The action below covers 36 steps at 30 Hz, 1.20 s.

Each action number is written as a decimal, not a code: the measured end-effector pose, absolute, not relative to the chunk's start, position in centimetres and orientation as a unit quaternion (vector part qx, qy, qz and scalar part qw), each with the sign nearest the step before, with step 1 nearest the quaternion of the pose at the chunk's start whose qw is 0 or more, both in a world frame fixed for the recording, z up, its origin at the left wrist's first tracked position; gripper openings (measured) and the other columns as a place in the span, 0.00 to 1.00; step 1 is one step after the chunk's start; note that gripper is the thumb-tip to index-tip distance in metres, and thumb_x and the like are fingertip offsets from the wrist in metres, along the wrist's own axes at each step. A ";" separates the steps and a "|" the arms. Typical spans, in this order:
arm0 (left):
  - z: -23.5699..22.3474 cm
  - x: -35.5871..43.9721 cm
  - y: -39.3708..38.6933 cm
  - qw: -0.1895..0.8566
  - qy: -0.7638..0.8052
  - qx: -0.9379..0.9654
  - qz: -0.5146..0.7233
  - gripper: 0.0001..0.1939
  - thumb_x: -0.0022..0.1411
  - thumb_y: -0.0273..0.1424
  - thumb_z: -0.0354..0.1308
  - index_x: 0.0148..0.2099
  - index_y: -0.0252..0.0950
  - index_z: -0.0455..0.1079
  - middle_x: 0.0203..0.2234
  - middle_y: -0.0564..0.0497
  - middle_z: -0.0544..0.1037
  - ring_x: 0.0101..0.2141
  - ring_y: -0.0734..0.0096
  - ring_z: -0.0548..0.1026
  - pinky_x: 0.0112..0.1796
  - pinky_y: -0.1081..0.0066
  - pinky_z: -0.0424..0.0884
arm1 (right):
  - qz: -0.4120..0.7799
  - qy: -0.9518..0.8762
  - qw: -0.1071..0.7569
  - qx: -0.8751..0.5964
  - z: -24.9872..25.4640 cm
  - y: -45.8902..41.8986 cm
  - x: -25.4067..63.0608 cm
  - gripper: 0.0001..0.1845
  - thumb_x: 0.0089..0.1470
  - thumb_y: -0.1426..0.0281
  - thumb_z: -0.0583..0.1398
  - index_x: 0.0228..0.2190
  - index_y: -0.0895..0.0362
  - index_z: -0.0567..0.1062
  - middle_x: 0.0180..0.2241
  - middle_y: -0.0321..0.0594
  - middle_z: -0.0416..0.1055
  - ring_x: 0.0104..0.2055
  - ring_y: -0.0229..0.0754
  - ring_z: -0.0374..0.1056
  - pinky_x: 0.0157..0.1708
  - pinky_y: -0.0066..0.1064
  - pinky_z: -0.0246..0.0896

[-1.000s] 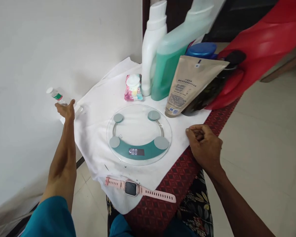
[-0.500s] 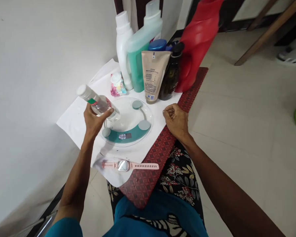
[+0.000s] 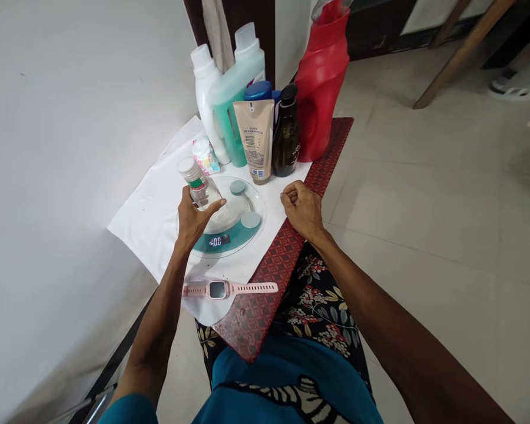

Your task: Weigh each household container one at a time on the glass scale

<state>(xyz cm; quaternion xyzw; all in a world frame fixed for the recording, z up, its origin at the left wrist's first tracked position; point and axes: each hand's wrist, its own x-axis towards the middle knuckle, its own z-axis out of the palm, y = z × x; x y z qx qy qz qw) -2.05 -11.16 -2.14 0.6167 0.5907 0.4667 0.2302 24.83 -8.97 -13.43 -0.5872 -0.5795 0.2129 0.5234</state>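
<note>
My left hand [image 3: 196,217] grips a clear bottle [image 3: 198,182] with a white cap and a green label band, held tilted over a round glass scale [image 3: 247,203]. Whether the bottle's base touches the glass I cannot tell. A lit digital display [image 3: 219,240] shows on the scale's teal band. My right hand [image 3: 304,207] rests at the table's right edge with its fingers curled in; what they hold, if anything, is hidden. In front of the scale lies a smartwatch [image 3: 218,289] with a pink strap.
Behind the scale stand a white bottle [image 3: 207,88], a green detergent bottle [image 3: 234,106], a beige tube [image 3: 256,135], a dark pump bottle [image 3: 286,138] and a red jug [image 3: 320,88]. A small floral packet [image 3: 206,158] sits beside them. White cloth covers part of the red-patterned table [image 3: 258,312]. A wall rises at left.
My left hand has carried the bottle to the right, farther over the scale. The camera view has shifted slightly. My right hand keeps its curled pose at the table edge.
</note>
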 end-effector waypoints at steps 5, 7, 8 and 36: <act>-2.7 -4.0 -13.8 0.203 0.581 0.583 0.530 0.42 0.55 0.53 0.76 0.64 0.39 0.69 0.63 0.36 0.78 0.57 0.50 0.81 0.56 0.53 0.79 | 0.215 -0.582 0.523 -0.585 -13.4 -9.0 25.0 0.04 0.58 0.70 0.60 0.34 0.50 0.67 0.32 0.40 0.78 0.34 0.47 0.74 0.43 0.42 0.71; -3.3 -5.5 -15.3 0.180 0.594 0.527 0.580 0.35 0.62 0.56 0.70 0.60 0.38 0.72 0.55 0.37 0.83 0.52 0.53 0.84 0.52 0.56 0.80 | 0.216 -0.584 0.520 -0.585 -13.4 -9.0 25.0 0.04 0.59 0.70 0.60 0.34 0.50 0.67 0.33 0.40 0.78 0.34 0.47 0.75 0.43 0.42 0.71; -3.6 -6.3 -16.1 0.171 0.606 0.496 0.598 0.32 0.63 0.56 0.69 0.56 0.37 0.74 0.50 0.39 0.84 0.48 0.55 0.86 0.50 0.57 0.80 | 0.217 -0.584 0.519 -0.585 -13.4 -9.1 25.0 0.04 0.59 0.70 0.60 0.34 0.50 0.68 0.33 0.40 0.78 0.34 0.47 0.75 0.43 0.42 0.71; -3.2 -1.1 -11.1 0.188 0.607 0.612 0.471 0.31 0.48 0.42 0.81 0.52 0.38 0.77 0.45 0.43 0.84 0.44 0.53 0.82 0.47 0.54 0.79 | 0.236 -0.565 0.549 -0.569 -13.2 -9.1 25.3 0.03 0.59 0.69 0.60 0.34 0.49 0.68 0.31 0.38 0.78 0.32 0.45 0.73 0.40 0.39 0.71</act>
